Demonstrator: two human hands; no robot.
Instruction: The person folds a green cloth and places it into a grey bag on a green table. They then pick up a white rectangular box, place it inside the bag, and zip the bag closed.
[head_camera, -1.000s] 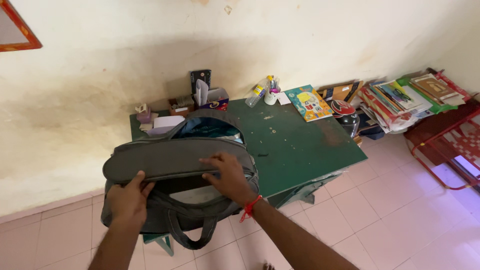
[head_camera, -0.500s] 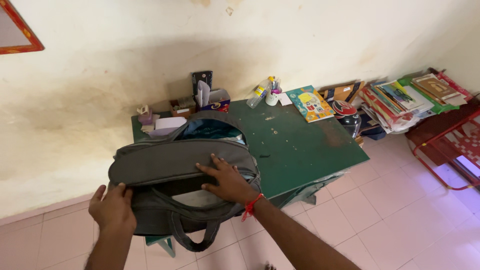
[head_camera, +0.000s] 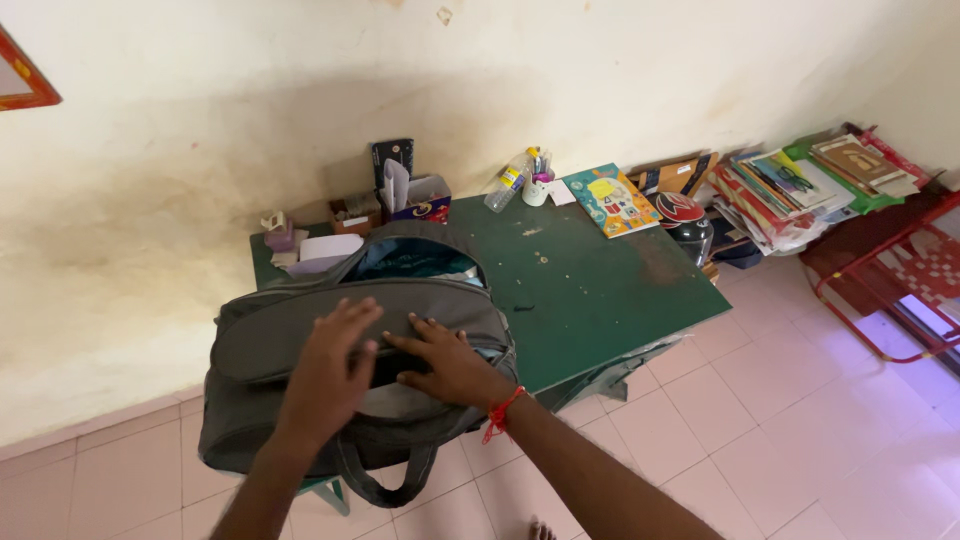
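Nearest to us, our two bare hands lie on a grey backpack (head_camera: 300, 345) that sits at the near-left corner of a green desk (head_camera: 610, 290), its carry loop hanging over the desk's front edge above the pink tiled floor (head_camera: 780, 430). Our left hand (head_camera: 330, 375) rests palm down with fingers spread across the backpack's front flap, its grip wide and closed on nothing; our right hand (head_camera: 450, 365), a red thread (head_camera: 500, 412) tied at the wrist, lies just beside it with fingers splayed flat on the same flap, also holding nothing. Behind our hands the backpack's main compartment gapes, showing a blue lining (head_camera: 405, 260). Beyond the backpack, along the desk's far edge against the stained wall, stand a small box with papers (head_camera: 415, 195), a clear plastic bottle (head_camera: 508, 180) lying tilted, and a white cup of pens (head_camera: 538, 185). To the right of these a colourful book (head_camera: 610, 200) lies flat on the desk. Past the desk's right end, a heap of books (head_camera: 800, 190) rests by a red metal frame (head_camera: 900, 290).
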